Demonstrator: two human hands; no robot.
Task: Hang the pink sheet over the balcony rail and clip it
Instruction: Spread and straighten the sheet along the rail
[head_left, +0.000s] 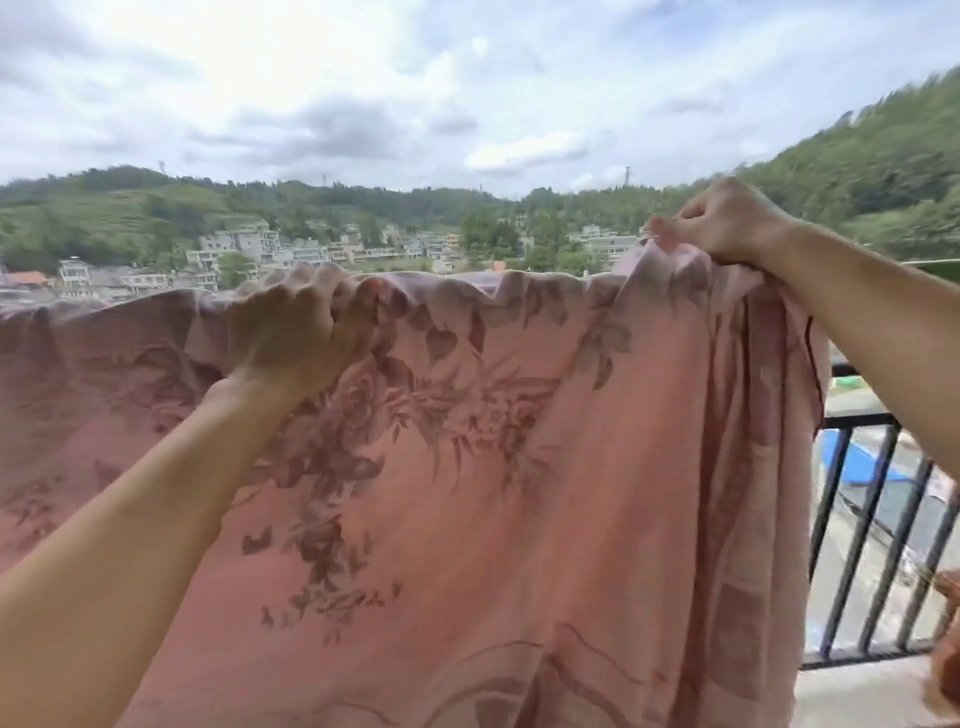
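Sheet of pink floral cloth (519, 467) stretching left-right; left hand (291, 332) clutching top edge, right hand (727, 223) pinching it, nearer black metal rail (857, 420) below.

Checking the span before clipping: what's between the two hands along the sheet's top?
Head view: between the left hand and right hand runs only the rippled top edge of the pink sheet; nothing attached there.

Pink sheet (519, 467) blocks ahead (open air above its edge).

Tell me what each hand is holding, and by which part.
Both hold the pink sheet by its top edge: left hand grips a bunch, right hand pinches it farther right.
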